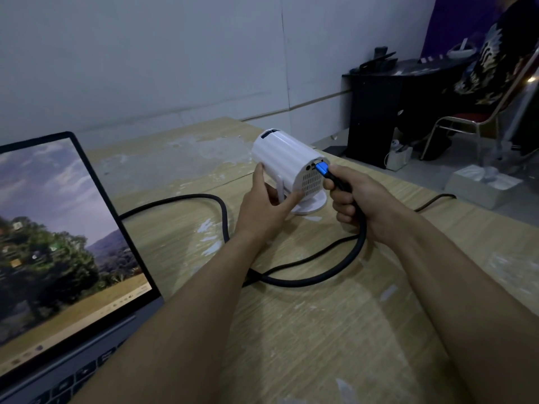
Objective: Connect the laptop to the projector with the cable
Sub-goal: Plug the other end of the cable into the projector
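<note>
A white cylindrical projector (284, 158) stands on its round base at the middle of the wooden table (320, 316), its vented rear face turned toward me. My left hand (264, 204) grips the projector's underside and stand. My right hand (357, 199) is closed on the black cable (326, 275) just behind its blue plug (321, 168), which is pressed against a port on the rear face. The cable loops across the table to the right side of the open laptop (58, 252), whose screen shows a landscape. How deep the plug sits cannot be told.
A thinner black cord (434, 201) runs off the table's right edge. Beyond it stand a dark desk (379, 112), a metal chair (472, 123) with a person sitting on it, and a white box (481, 185) on the floor. A pale wall is behind.
</note>
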